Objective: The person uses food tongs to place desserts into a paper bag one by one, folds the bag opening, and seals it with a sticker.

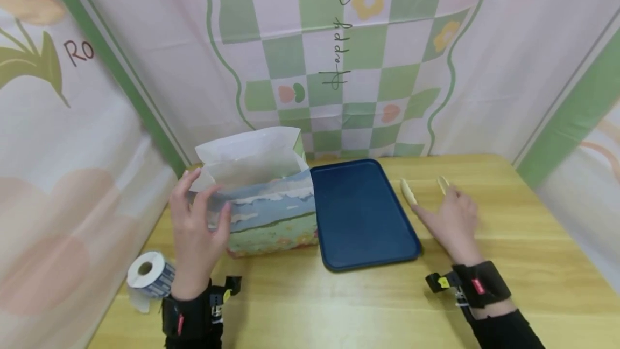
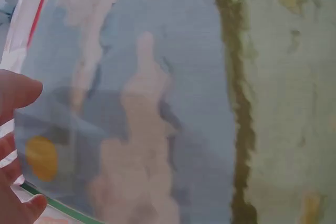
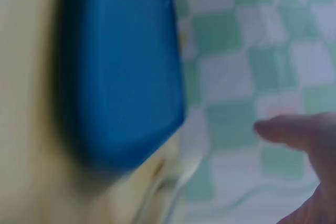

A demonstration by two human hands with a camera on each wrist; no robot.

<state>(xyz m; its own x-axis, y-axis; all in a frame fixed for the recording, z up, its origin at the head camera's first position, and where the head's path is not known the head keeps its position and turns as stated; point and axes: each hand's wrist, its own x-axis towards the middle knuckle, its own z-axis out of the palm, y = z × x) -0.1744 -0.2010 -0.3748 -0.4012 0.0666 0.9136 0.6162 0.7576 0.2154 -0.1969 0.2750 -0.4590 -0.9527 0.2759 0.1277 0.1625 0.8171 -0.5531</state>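
Note:
A paper bag [image 1: 273,214] printed with a painted sky and meadow stands on the table, its white-lined mouth gaping. My left hand [image 1: 198,225] is at the bag's left edge, fingers spread and thumb in front of the printed side. The left wrist view is mostly filled by that printed side [image 2: 184,103], with fingertips at its left. My right hand [image 1: 452,225] is low over two slim cream-coloured pieces [image 1: 408,192], thumb and fingers apart. In the blurred right wrist view, the thumb [image 3: 289,129] stands away from pale thin strips [image 3: 176,179]; their near ends are hidden from above.
A dark blue tray [image 1: 365,220] lies between the bag and my right hand. To the left of my left wrist is a roll of labels [image 1: 150,273] with a loose end. Printed curtains [image 1: 324,69] hang behind the wooden table [image 1: 349,306] and on both sides.

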